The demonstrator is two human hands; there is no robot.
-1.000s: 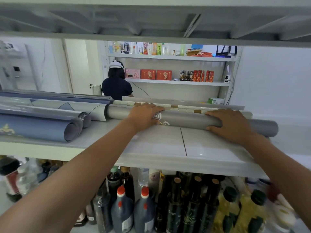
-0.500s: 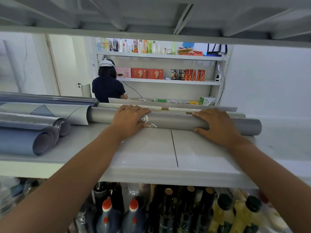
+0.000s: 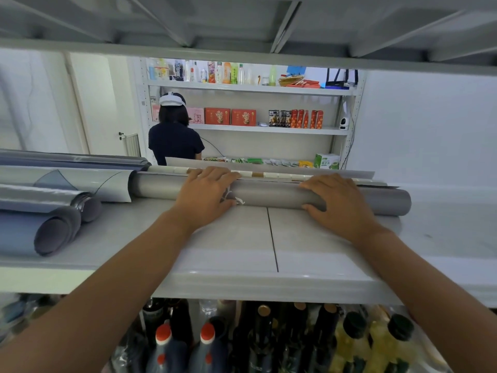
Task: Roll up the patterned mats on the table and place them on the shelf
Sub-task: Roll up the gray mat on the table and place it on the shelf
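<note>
The long grey rolled mat [image 3: 269, 193] lies lengthwise on the white shelf [image 3: 269, 251], close to its back edge, with its left end touching the blue-grey rolled sheets [image 3: 53, 230]. Your left hand [image 3: 207, 196] and right hand [image 3: 341, 204] cup it from above, fingers [image 3: 215, 175] curved over the top and thumbs at the front. It looks light, smooth and springy, so it may unroll. Hold it at two spread points, not by the ends.

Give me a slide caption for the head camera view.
Left hand and right hand hold a rolled grey mat on the white shelf, beside other rolled mats, above bottles.
</note>
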